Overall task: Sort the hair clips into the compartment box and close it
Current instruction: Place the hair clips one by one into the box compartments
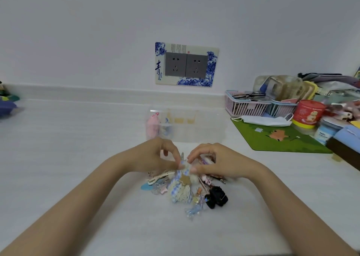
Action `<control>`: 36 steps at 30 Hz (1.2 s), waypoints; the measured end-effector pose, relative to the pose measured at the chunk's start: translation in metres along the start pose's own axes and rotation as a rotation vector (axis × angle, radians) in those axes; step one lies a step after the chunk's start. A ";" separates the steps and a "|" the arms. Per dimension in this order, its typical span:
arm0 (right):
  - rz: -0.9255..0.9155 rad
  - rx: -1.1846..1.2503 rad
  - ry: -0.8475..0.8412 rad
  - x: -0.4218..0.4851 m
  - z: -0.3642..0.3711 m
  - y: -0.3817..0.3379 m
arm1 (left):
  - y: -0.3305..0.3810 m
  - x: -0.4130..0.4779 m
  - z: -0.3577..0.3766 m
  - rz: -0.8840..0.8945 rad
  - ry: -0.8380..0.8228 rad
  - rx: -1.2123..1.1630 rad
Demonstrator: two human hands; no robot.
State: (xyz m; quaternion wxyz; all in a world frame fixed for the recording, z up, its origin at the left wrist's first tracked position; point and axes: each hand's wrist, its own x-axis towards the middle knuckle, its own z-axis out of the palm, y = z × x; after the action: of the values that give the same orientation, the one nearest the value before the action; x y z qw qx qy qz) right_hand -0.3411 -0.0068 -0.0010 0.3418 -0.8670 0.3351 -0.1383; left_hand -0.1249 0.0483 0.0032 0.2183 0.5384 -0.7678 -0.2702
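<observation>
Both hands meet over a pile of hair clips (185,187) on the white worktop (78,148). The left hand (155,156) and right hand (216,162) pinch a blue checked clip (184,166) between fingertips. Behind them stands a clear compartment box (187,126), apparently open, with a pink clip (153,124) inside.

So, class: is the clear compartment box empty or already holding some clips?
Partly filled: the clear compartment box holds a pink clip and bluish pieces at its left end; the rest looks empty.
</observation>
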 end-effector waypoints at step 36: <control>0.040 -0.377 0.176 0.154 -0.022 -0.014 | -0.067 0.016 -0.021 -0.056 0.578 0.138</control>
State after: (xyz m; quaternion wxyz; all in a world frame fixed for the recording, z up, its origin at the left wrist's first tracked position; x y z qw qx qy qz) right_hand -0.2307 -0.1142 0.0266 0.1454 -0.8935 0.4006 -0.1416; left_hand -0.0701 0.0108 -0.0239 0.3831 0.6276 -0.6752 -0.0588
